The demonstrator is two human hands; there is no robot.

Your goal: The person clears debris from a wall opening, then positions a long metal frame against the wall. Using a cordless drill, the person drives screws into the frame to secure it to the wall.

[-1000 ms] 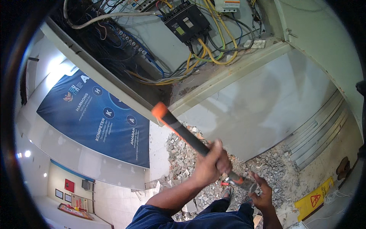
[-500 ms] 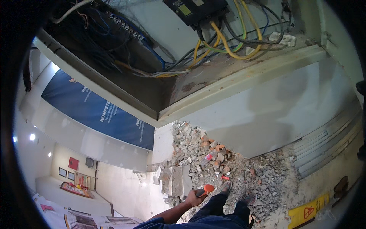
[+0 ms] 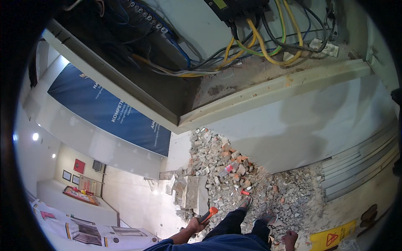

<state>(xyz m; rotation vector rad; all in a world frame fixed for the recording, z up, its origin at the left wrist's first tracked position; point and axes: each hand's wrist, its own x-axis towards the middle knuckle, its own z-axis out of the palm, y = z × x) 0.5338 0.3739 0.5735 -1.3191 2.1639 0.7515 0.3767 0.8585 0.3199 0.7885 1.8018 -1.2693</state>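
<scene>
My left hand [image 3: 195, 226] is closed round a handheld tool [image 3: 208, 215] with a dark grey body and an orange head, held low in front of my body over the rubble. Low on the right, beside my leg, my right hand [image 3: 289, 239] shows with its fingers curled; whether anything is inside them is hidden. Above both hands, and well apart from them, is an open cabinet [image 3: 268, 104]. Yellow, green and black cables [image 3: 260, 46] run inside it from a black box [image 3: 238, 10], and a row of round metal terminals [image 3: 147, 16] sits at its left.
Broken brick and concrete rubble [image 3: 289, 196] lies around my feet, with a red spool-like piece [image 3: 245, 192] in it. Concrete blocks [image 3: 190, 192] stand at its left. A yellow warning sign [image 3: 333, 238] and long pale panels [image 3: 360, 167] are at the right. A blue banner [image 3: 111, 111] hangs left.
My left hand and its tool have moved left and slightly down. My right hand has come into view at the bottom. The cabinet's contents have shifted up and right in view.
</scene>
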